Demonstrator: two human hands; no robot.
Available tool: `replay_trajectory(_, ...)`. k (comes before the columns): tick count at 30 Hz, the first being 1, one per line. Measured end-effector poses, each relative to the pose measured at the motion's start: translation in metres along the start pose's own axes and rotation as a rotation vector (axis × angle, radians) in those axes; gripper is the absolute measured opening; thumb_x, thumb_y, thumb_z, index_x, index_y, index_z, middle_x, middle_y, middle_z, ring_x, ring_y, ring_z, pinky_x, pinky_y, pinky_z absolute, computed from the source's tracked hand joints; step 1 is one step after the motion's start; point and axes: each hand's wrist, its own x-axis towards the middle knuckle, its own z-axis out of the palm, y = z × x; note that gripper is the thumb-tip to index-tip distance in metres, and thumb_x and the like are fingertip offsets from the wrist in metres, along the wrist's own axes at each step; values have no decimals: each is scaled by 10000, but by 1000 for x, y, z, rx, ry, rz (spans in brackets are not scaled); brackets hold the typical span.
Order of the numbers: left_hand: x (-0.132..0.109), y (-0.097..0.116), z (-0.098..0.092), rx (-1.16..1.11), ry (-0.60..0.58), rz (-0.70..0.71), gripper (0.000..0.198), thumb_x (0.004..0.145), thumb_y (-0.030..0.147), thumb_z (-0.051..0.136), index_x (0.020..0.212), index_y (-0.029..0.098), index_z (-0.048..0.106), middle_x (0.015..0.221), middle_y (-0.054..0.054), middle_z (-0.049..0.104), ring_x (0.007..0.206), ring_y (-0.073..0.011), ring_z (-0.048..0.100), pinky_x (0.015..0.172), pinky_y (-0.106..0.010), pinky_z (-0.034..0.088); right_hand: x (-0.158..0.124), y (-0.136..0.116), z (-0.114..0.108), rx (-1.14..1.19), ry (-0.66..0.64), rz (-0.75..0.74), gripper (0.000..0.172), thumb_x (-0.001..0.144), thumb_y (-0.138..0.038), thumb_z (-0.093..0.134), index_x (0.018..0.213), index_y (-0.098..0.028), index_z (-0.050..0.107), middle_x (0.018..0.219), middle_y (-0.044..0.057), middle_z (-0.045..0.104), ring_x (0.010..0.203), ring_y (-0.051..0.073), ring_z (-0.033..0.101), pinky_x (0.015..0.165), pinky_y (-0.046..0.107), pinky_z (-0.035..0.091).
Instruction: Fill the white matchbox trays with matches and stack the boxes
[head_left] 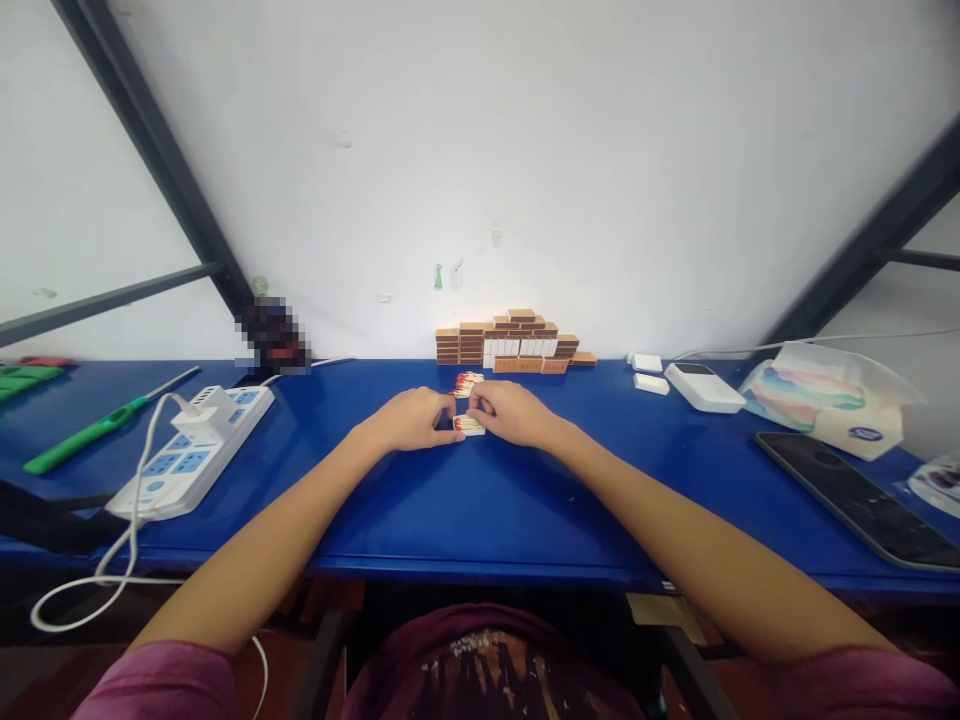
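A small white matchbox tray (pixel 471 431) with red-tipped matches in it lies on the blue table between my hands. My left hand (pixel 420 418) closes on the tray's left end, its thumb at the near corner. From the right, my right hand (pixel 514 412) is bent over the tray with its fingertips pinched together at the far edge. Whatever those fingertips hold, if anything, is too small to tell. Just beyond the tray sits a loose pile of red-tipped matches (pixel 468 381), partly covered by my right hand.
Stacked brown matchboxes (pixel 471 345) stand against the wall. At left are a white power strip (pixel 191 455) with a cable and a green lighter (pixel 90 440). A white device (pixel 705 387), a tissue pack (pixel 825 395) and a black phone (pixel 862 495) lie at right.
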Motion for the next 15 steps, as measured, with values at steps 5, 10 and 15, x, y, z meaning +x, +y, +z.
replay_trajectory(5, -1, 2, -1, -12, -6, -6, 341, 913, 565, 676, 941, 225, 703, 781, -15, 720, 675, -187, 633, 586, -298, 330, 14, 18, 9, -72, 105, 32, 99, 1015, -249, 615, 952, -182, 652, 951, 55, 691, 775, 162, 571, 646, 276, 295)
replay_trajectory(10, -1, 4, -2, -3, -4, -22, 345, 910, 563, 682, 937, 220, 705, 808, -29, 723, 688, -190, 638, 591, -296, 332, 25, 25, 17, -155, 94, 19, 130, 1032, -297, 623, 1020, -177, 671, 1051, 91, 697, 880, 194, 619, 686, 280, 336)
replay_trajectory(15, -1, 4, -2, 2, -9, -18, 334, 910, 551, 685, 931, 219, 706, 822, -31, 731, 684, -188, 640, 585, -298, 326, 29, 24, 22, -149, 63, 48, 123, 1051, -264, 585, 1018, -182, 670, 1071, 92, 710, 892, 195, 643, 698, 284, 360)
